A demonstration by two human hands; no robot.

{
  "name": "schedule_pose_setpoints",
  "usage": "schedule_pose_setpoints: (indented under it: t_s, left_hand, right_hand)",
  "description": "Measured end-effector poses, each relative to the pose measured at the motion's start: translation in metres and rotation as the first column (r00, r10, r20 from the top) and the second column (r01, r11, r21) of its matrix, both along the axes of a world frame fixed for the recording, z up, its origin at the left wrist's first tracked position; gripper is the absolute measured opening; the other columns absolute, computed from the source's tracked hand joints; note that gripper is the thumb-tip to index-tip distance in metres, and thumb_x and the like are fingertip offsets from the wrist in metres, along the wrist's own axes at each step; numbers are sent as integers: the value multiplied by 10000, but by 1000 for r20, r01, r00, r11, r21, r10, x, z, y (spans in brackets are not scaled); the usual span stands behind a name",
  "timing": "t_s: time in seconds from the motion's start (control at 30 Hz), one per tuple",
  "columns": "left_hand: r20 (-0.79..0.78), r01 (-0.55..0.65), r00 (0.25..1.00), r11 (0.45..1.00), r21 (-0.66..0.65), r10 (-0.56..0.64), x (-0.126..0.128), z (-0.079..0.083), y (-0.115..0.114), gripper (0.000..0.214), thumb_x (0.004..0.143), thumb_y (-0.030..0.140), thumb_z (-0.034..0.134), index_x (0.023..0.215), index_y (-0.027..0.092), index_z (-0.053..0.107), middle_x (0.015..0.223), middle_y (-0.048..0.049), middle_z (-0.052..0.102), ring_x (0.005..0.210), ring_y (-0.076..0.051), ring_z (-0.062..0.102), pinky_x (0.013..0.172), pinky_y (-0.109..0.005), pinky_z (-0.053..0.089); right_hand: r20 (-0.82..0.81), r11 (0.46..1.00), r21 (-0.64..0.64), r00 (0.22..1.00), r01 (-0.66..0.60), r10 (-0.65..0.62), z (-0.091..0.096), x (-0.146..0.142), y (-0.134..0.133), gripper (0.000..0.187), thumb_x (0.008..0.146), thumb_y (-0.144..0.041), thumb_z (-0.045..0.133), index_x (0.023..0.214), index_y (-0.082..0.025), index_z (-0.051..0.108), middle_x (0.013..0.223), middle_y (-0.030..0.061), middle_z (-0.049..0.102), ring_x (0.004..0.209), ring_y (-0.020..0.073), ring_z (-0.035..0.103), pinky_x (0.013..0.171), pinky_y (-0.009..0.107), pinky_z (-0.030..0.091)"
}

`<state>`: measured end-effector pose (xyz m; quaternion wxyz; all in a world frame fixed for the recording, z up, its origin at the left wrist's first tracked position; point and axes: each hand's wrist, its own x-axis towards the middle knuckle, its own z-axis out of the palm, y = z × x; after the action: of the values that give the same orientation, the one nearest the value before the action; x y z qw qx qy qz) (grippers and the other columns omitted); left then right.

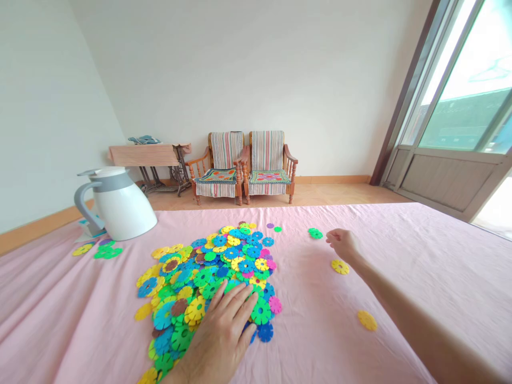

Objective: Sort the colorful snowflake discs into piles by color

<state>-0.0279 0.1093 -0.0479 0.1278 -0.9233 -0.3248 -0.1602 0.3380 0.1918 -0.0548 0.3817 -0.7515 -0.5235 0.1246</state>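
Your left hand [227, 324] lies spread on the disc heap [202, 276], right of the jug [127, 208]; your right hand [343, 243], farther right, is curled, its grip unclear. Sideways palm pressure could topple the loosely overlapping discs.

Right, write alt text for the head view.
A person's left hand lies on a heap of colourful notched discs on a pink cloth; the right hand is beside some green discs. A white jug stands on the cloth; two wooden armchairs stand beyond.

A home, judging by the cloth-draped armchairs [267, 154].
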Motion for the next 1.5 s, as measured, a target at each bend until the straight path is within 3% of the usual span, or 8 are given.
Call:
schedule_pose_setpoints:
  t_s: [0.1,0.2,0.43,0.63,0.77,1.07,1.27,1.5]
  left_hand:
    - [7,0,1000,1000,3,0,0,0,0,457,878,208,521,1329,257,463,1334,-14,549,1207,-222,519,1049,-497,410]
    - [27,-4,1000,1000,-5,4,1,2,-1,445,884,222,520,1325,255,469,1316,-21,565,1199,-224,528,1047,-493,413]
    - [50,0,999,1000,0,0,2,2,-2,458,887,210,508,1338,266,456,1319,-20,564,1194,-217,534,1041,-468,424]
    - [64,8,998,1000,1,-8,2,3,-2,435,875,190,513,1306,246,493,1304,-32,575,1186,-220,539,1040,-467,427]
    - [52,-3,999,1000,-22,4,2,4,-3,450,868,178,518,1312,242,483,1314,-35,568,1192,-226,533,1037,-493,425]
    - [65,-21,998,999,-50,24,2,8,-6,465,863,188,531,1323,217,470,1323,-64,558,1209,-237,519,1035,-502,429]
    - [71,-4,997,1000,-21,5,-6,7,-2,426,864,217,535,1289,201,506,1295,-68,578,1183,-246,537,1030,-513,432]
    - [49,-23,998,997,-80,27,-9,4,-1,452,845,219,566,1293,220,505,1301,-56,572,1202,-253,518,1046,-516,416]
  right_hand:
    - [-15,963,-177,979,-203,203,13,1,-39,170,841,-228,534,721,-153,629,650,17,639,577,124,589,545,238,453]
    - [-25,871,-297,916,-390,401,28,1,-90,57,640,-202,662,627,-201,607,621,-14,631,562,133,573,510,229,395]
    - [102,761,-512,851,-399,515,29,-6,-146,200,582,-122,524,741,-242,520,807,3,601,760,170,556,640,261,391]
    - [63,715,-526,818,-460,572,23,-6,-138,231,562,-111,527,755,-228,476,822,0,574,757,163,524,624,258,370]
    - [27,654,-516,753,-553,657,32,-35,-129,172,638,-102,481,752,-223,524,816,-2,590,751,148,528,635,252,370]
    - [-135,699,-87,704,-710,697,32,-126,-78,121,753,-166,547,839,-192,629,732,-14,647,653,107,574,581,203,432]
    - [0,792,55,794,-607,608,13,-150,-34,115,779,-149,554,841,-167,649,791,28,668,681,132,601,636,246,467]
    - [202,704,111,710,-701,675,13,-180,-14,250,766,-193,661,1016,-207,672,1038,56,666,1003,210,564,920,361,395]
